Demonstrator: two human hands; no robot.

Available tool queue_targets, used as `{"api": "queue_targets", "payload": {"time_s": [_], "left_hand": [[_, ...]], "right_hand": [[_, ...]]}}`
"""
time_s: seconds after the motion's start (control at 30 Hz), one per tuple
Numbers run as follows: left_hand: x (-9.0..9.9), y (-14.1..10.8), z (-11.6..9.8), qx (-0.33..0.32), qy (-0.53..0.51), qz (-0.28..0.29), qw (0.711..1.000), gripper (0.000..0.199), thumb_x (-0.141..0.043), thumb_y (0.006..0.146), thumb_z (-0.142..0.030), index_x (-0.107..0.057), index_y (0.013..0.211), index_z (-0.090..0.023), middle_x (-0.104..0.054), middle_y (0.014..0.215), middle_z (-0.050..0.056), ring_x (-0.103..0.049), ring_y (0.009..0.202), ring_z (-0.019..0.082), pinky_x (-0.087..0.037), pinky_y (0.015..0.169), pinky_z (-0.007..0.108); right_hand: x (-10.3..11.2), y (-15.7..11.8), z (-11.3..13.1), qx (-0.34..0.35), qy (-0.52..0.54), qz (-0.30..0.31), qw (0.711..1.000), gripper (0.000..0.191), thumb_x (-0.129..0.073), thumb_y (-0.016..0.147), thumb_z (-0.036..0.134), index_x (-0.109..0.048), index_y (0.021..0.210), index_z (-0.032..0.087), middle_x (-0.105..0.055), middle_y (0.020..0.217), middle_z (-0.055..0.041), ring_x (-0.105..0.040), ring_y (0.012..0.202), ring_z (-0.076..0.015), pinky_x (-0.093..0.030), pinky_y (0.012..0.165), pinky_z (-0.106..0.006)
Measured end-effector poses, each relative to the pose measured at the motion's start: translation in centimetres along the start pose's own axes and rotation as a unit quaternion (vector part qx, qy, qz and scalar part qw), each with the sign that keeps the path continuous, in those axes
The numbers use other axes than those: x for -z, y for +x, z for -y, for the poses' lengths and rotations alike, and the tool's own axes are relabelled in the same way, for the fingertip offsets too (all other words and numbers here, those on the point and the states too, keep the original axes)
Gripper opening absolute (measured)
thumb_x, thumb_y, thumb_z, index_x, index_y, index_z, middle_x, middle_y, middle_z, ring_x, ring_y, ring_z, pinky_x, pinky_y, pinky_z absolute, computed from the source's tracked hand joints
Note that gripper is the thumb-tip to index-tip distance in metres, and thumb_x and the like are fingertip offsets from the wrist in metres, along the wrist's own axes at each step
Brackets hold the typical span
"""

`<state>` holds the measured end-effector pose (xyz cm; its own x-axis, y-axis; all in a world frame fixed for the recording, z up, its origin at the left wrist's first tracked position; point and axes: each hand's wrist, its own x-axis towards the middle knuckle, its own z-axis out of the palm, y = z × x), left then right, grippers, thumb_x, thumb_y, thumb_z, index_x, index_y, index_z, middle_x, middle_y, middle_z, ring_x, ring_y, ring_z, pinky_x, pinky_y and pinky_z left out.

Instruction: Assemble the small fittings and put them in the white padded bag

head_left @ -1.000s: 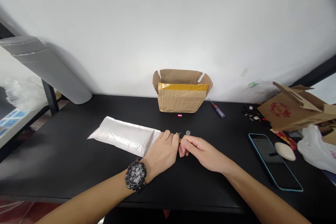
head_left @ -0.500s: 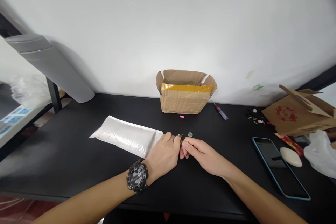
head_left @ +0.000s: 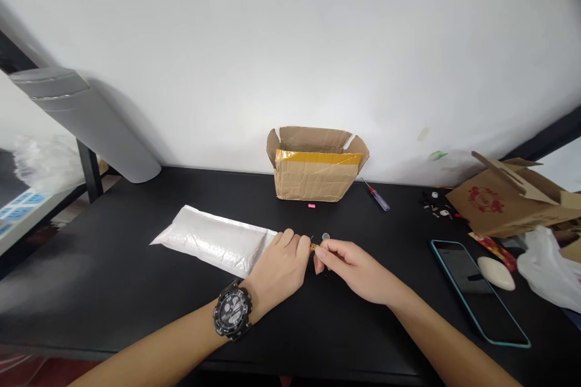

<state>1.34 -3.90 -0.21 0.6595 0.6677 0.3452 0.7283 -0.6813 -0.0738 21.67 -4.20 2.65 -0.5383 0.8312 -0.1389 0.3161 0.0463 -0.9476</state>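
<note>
Currently, right hand pinches small gold-coloured piece, left hand closed beside it, exact hold unclear; white envelope at nine o'clock, cardboard box at twelve.

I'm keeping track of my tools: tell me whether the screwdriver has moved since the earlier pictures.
No. Judged against the cardboard box, the screwdriver keeps its place just to the right.

Held piece before carton
</note>
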Motion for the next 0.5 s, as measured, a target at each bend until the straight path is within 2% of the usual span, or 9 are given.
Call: {"api": "queue_targets", "payload": {"time_s": [0.13, 0.27, 0.5], "left_hand": [[0.36, -0.07, 0.26, 0.002, 0.032, -0.028, 0.999, 0.021, -0.049, 0.086, 0.0, -0.046, 0.082, -0.02, -0.051, 0.076, 0.004, -0.05, 0.073, 0.025, -0.041, 0.064, 0.038], [0.68, -0.1, 0.18, 0.004, 0.041, -0.028, 0.999, 0.02, -0.049, 0.087, -0.002, -0.045, 0.083, -0.02, -0.051, 0.078, 0.004, -0.05, 0.073, 0.025, -0.04, 0.064, 0.038], [0.49, -0.26, 0.34, 0.008, 0.043, -0.018, 0.999, 0.02, -0.05, 0.088, -0.001, -0.047, 0.085, -0.02, -0.052, 0.079, 0.004, -0.051, 0.074, 0.025, -0.04, 0.065, 0.037]], "right_hand": [[-0.52, -0.2, 0.19, 0.007, 0.054, 0.002, 0.999, 0.037, -0.044, 0.108, 0.048, -0.059, 0.088, 0.021, -0.064, 0.091, -0.0009, -0.059, 0.088, -0.0165, -0.046, 0.084, -0.031], [-0.69, -0.27, 0.26, 0.019, 0.08, 0.009, 0.997, 0.032, -0.046, 0.108, 0.045, -0.059, 0.092, 0.021, -0.063, 0.093, -0.0015, -0.059, 0.089, -0.0165, -0.047, 0.085, -0.031], [-0.84, -0.16, 0.44, 0.025, 0.06, -0.002, 0.998, 0.031, -0.047, 0.108, 0.044, -0.06, 0.091, 0.021, -0.064, 0.092, -0.0014, -0.061, 0.089, -0.0166, -0.047, 0.086, -0.031]]}}
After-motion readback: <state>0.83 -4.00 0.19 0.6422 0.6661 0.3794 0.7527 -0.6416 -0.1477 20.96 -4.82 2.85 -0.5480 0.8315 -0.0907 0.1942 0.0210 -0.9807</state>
